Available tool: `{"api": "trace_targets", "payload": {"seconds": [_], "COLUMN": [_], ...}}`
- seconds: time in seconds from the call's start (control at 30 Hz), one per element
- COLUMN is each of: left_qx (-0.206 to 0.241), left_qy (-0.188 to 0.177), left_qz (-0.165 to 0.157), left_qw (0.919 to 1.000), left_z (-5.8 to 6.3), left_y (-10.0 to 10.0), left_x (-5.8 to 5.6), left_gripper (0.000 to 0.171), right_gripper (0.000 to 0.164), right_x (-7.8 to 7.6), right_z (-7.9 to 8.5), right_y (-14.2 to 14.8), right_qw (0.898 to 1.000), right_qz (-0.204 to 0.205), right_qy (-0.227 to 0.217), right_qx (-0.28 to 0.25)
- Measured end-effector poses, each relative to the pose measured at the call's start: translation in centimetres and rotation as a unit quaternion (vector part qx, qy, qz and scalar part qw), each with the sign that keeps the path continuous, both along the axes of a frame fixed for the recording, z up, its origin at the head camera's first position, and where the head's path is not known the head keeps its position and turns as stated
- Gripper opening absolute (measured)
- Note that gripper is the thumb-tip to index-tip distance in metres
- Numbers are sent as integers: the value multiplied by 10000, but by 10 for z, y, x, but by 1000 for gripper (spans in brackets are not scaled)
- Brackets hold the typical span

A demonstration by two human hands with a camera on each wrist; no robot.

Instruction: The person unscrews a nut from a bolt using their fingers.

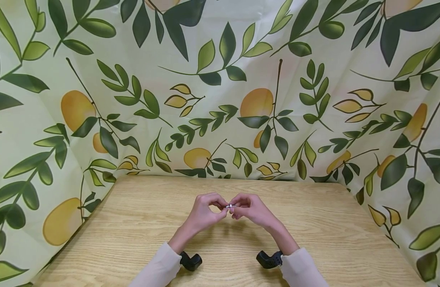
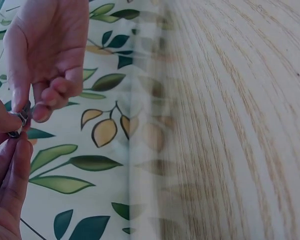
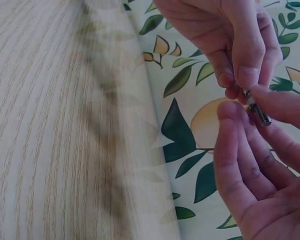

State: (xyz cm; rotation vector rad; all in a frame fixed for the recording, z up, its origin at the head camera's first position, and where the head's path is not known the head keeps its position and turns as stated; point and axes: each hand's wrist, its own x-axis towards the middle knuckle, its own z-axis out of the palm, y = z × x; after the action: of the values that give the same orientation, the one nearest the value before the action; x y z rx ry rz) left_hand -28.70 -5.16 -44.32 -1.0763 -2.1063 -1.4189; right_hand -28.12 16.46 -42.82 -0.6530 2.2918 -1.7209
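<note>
A small metal bolt (image 3: 263, 118) with a threaded shank is held between both hands above the table. A nut (image 3: 251, 102) sits around its shank. My left hand (image 1: 204, 212) pinches one end of the bolt between thumb and fingertips. From the other side, my right hand (image 1: 251, 208) has its thumb and fingertips at the nut, and the threaded end sticks out beside them. In the left wrist view the metal nut (image 2: 23, 117) shows between the fingertips, which partly hide the bolt.
A wooden table (image 1: 151, 223) lies beneath the hands. Behind it and along both sides hangs a cloth (image 1: 220, 131) printed with leaves and fruit. Black wrist mounts (image 1: 191, 261) show at the sleeve cuffs.
</note>
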Motion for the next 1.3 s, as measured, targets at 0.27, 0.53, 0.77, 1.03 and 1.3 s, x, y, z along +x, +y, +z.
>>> {"api": "trace_targets", "payload": {"seconds": [0.27,0.53,0.77,1.03,1.3], "left_qx": [-17,-47,-76,-74,-21], "left_qy": [-66,-54,27,-27,-3], "left_qz": [16,23,-13,-23,26], "left_qw": [10000,10000,10000,10000,10000], "left_z": [0,1,-1,-1,-1], "left_y": [0,1,1,-1,0], "left_x": [0,0,-1,-1,-1], "left_gripper": [9,5,2,6,5], "right_gripper": [29,28,29,25,23], "right_x": [-1,-2,0,1,1], "right_z": [-1,-1,1,0,0], "right_y": [1,2,2,-1,-1], "right_qw": [10000,9998,9991,9998,9998], "right_qz": [42,67,271,37,-28], "right_qy": [3,134,94,117,150], "right_qx": [-9,-96,298,169,162]}}
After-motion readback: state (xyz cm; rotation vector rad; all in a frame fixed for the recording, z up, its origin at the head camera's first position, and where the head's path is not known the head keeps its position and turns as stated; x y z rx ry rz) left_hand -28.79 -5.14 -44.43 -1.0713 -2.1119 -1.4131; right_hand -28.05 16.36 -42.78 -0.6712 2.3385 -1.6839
